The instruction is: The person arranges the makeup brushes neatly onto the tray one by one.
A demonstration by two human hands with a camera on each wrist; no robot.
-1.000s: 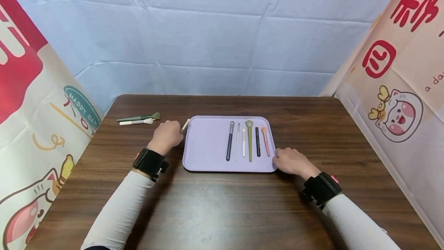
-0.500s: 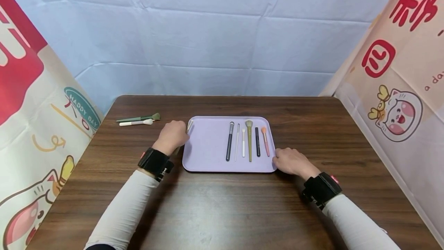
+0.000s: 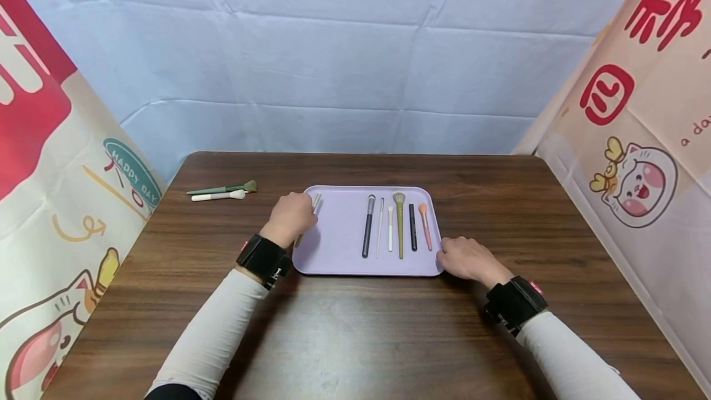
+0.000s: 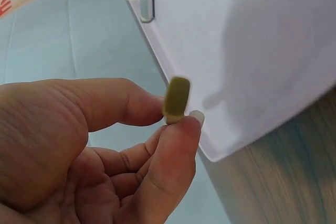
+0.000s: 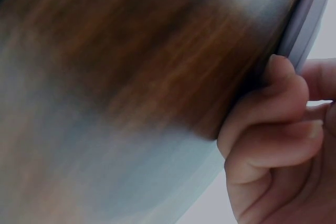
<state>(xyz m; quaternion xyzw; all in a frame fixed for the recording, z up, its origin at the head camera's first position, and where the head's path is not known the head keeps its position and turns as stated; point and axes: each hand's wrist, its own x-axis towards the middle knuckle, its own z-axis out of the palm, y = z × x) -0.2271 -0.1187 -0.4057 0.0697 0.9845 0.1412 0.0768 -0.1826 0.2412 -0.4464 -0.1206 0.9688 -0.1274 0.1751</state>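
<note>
My left hand point(image 3: 290, 219) is over the left end of a lilac tray point(image 3: 339, 259), pinching a slim makeup brush point(image 3: 316, 202). In the left wrist view the olive end of that brush point(image 4: 177, 97) points up between thumb and fingertip, with the tray surface behind it. My right hand point(image 3: 468, 258) grips the tray's near right corner. Its curled fingers point(image 5: 262, 114) sit against the tray's edge point(image 5: 300, 32) in the right wrist view. Several makeup brushes lie side by side on the tray's right half, among them a dark one point(image 3: 368, 227), an olive one point(image 3: 400, 227) and a pink one point(image 3: 425, 227).
On the wooden table point(image 3: 355, 332), left of the tray, lie a green brush point(image 3: 222, 189) and a white-handled brush point(image 3: 218, 195). A pale blue cloth point(image 3: 333, 66) hangs behind the table, and printed cloths point(image 3: 627, 252) stand along both sides.
My left hand has moved right with the brush, from beside the tray's left edge to over its left end. My right hand and the tray have stayed put.
</note>
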